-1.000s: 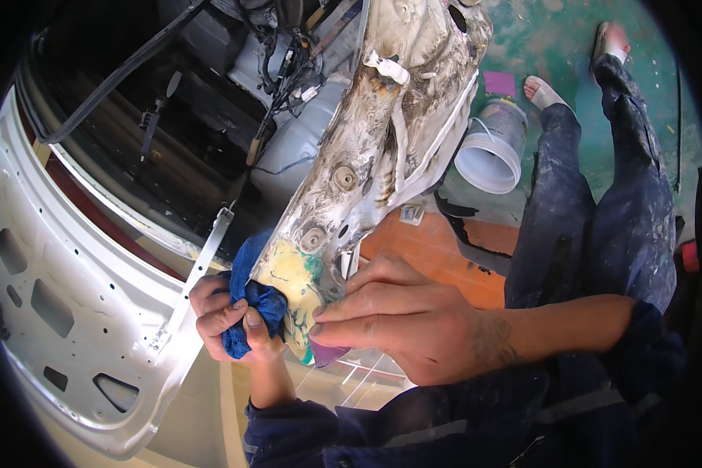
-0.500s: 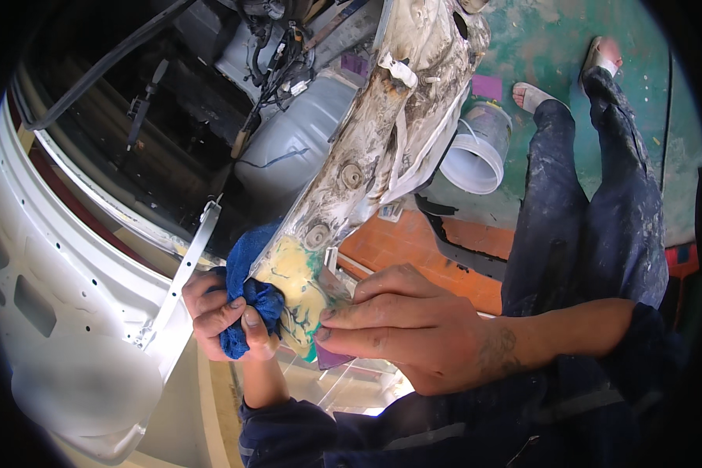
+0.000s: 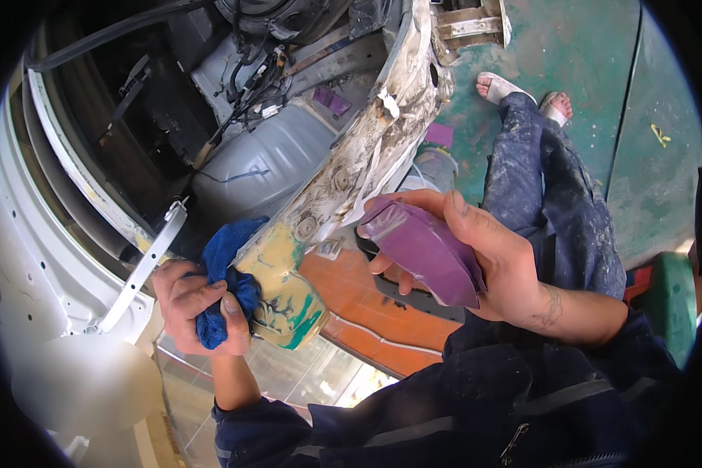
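My left hand is closed on a crumpled blue cloth against the end of a long, dirty pale metal body member. That end has a smoothed cream filler patch with green smears. My right hand is raised just right of the patch, fingers curved round a curled purple abrasive sheet, its broad face visible and apart from the metal.
A white perforated panel and metal strut are at left, wiring above. Beyond the member are a bucket, purple sheet, dusty-trousered legs and green floor. Orange tiling lies below.
My right hand has lifted off the filler patch and turned, bringing the purple sheet into fuller view. The view has shifted, and the feet on the floor now appear closer together.
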A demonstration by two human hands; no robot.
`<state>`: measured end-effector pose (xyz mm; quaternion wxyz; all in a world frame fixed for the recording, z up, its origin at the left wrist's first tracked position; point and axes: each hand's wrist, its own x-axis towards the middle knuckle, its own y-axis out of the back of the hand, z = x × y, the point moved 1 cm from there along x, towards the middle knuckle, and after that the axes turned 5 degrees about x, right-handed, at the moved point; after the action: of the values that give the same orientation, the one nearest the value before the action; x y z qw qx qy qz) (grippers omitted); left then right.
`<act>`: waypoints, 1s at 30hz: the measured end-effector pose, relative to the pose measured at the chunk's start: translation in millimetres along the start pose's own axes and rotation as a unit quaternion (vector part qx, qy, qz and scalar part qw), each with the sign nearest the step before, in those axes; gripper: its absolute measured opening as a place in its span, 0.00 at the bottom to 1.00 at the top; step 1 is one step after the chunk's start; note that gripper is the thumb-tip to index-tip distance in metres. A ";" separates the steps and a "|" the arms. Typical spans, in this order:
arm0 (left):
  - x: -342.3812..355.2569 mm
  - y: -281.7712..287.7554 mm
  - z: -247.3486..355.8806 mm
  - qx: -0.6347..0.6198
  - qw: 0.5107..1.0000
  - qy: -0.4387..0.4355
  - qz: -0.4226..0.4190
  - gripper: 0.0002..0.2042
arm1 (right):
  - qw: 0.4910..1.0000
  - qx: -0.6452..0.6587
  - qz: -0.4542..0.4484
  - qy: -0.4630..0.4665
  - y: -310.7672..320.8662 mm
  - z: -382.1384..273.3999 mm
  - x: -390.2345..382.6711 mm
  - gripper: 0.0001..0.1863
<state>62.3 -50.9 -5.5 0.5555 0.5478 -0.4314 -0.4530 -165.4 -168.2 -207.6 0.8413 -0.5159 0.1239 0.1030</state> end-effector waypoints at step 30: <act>-3.3 63.9 6.5 -0.389 0.799 0.457 0.039 0.16 | 0.427 -0.641 -0.306 0.559 -129.3 65.4 105.2 0.21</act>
<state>57.2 -49.8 58.6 0.8719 0.4116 0.0641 -0.2575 -19.9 -162.7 -103.2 -0.0093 -0.8554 0.2993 -0.4226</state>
